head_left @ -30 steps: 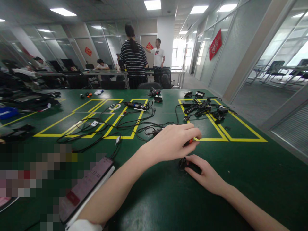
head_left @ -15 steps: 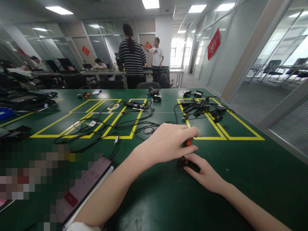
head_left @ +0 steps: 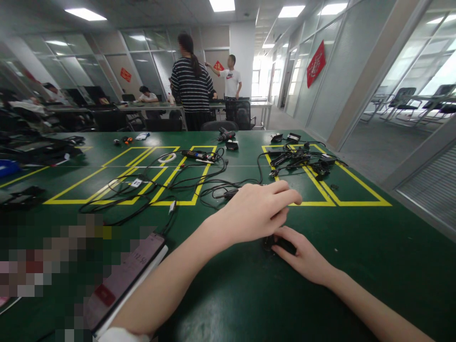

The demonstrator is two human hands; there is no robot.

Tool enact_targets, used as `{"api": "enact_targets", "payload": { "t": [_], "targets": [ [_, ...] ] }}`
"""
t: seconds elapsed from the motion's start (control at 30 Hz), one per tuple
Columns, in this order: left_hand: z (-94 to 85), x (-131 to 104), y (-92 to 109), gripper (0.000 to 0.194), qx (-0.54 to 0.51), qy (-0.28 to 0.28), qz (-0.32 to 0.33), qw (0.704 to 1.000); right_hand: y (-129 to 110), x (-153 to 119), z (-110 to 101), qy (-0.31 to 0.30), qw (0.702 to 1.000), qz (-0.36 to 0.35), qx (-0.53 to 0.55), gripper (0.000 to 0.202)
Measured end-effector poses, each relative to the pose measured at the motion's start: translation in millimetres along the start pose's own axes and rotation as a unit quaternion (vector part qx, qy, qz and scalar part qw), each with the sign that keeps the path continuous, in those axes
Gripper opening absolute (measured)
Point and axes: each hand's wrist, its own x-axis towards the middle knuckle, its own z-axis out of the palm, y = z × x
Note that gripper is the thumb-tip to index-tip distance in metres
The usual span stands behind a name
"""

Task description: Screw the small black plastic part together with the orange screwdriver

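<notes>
My left hand is palm down with curled fingers, just above and touching or nearly touching the part below. Its fingers hide what they grip; half a second ago an orange and black handle, apparently a screwdriver's, showed between them. Low on the table, my right hand pinches a small black part between thumb and fingers. The part has a rounded end on the left, partly under my left hand. Its exact kind does not show.
Black cables loop across the green table. A phone lies left of my left forearm. Farther off are a power drill and a heap of black cabled parts. Two people stand beyond the table.
My left hand has turned slightly and its fingers have curled in and shifted right, covering the orange and black handle. My right hand and the black part have stayed put.
</notes>
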Motion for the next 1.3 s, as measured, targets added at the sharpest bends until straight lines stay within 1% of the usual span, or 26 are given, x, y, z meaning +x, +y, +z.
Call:
{"api": "enact_targets", "payload": {
  "t": [0.1, 0.17, 0.23, 0.37, 0.53, 0.7, 0.8, 0.9, 1.07, 1.17, 1.3],
  "targets": [
    [3.8, 1.4, 1.1, 0.023, 0.008, -0.004, 0.01, 1.0, 0.2, -0.2, 0.3, 0.005, 1.0, 0.0, 0.002, 0.015],
    [4.9, 1.8, 1.4, 0.025, 0.004, -0.003, 0.028, 1.0, -0.5, -0.3, 0.2, 0.007, 1.0, 0.0, 0.002, 0.011],
    [5.3, 1.6, 1.4, 0.028, 0.0, 0.002, 0.033, 0.999, -2.0, -0.3, -0.2, 0.005, 1.0, 0.002, 0.003, 0.013],
    [5.9, 0.7, 1.0, 0.031, 0.009, 0.003, 0.008, 1.0, -4.6, -0.1, -1.1, 0.0, 1.0, 0.005, 0.006, 0.022],
    [5.1, 1.0, 1.0, 0.031, 0.002, 0.008, 0.032, 0.999, -4.2, 0.1, -1.0, 0.006, 1.0, 0.003, -0.001, 0.013],
    [5.2, 0.4, 1.0, 0.034, 0.002, 0.0, 0.015, 1.0, -4.0, 0.5, -0.7, 0.005, 1.0, 0.005, 0.002, 0.02],
    [5.2, 0.9, 1.1, 0.035, 0.001, 0.001, 0.028, 1.0, -3.2, 1.0, -0.3, 0.012, 1.0, 0.006, -0.003, 0.016],
    [5.2, 1.7, 1.5, 0.042, -0.001, 0.008, 0.045, 0.999, -3.0, 1.7, -0.3, 0.011, 1.0, 0.008, -0.007, 0.013],
    [4.1, 1.3, 3.0, 0.043, 0.008, -0.006, 0.018, 1.0, -3.5, 1.6, -0.1, 0.009, 1.0, 0.01, -0.003, 0.017],
    [2.0, 0.5, 3.4, 0.045, 0.004, -0.009, 0.024, 1.0, -3.0, 1.0, 0.2, 0.012, 1.0, 0.011, 0.002, 0.013],
    [0.7, 0.3, 3.0, 0.045, 0.002, -0.014, 0.024, 1.0, -3.1, 0.8, -0.3, 0.006, 1.0, 0.006, -0.005, 0.018]
  ]
}}
